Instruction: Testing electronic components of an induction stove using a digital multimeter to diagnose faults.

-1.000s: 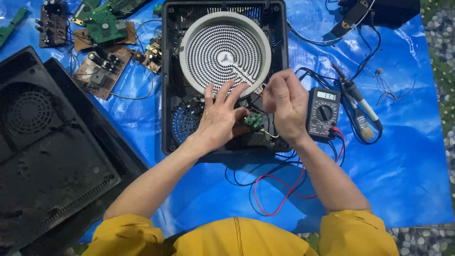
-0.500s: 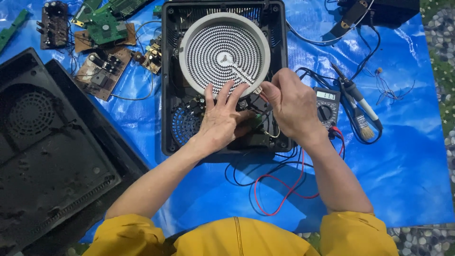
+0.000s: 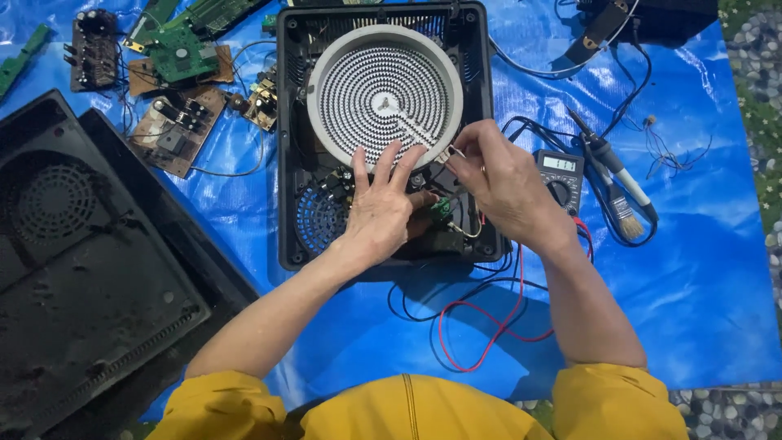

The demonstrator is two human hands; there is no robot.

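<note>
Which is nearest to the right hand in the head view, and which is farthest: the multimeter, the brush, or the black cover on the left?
From the right hand:
1. Multimeter, just right of it, partly behind it.
2. Brush, farther right on the blue tarp.
3. Black cover, far left.

An improvised outdoor repair spot was indicated by a blue tarp (image 3: 692,269) spread over pebbled ground (image 3: 753,90), strewn with circuit boards (image 3: 175,122), a multimeter (image 3: 562,175) and a soldering iron (image 3: 607,159).

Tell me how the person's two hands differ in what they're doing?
The left hand lies flat with fingers spread on the cooker's insides; the right hand is curled, pinching a thin wire. The left touches the round coil's rim; the right sits beside it, by the multimeter. Both are bare.
</note>
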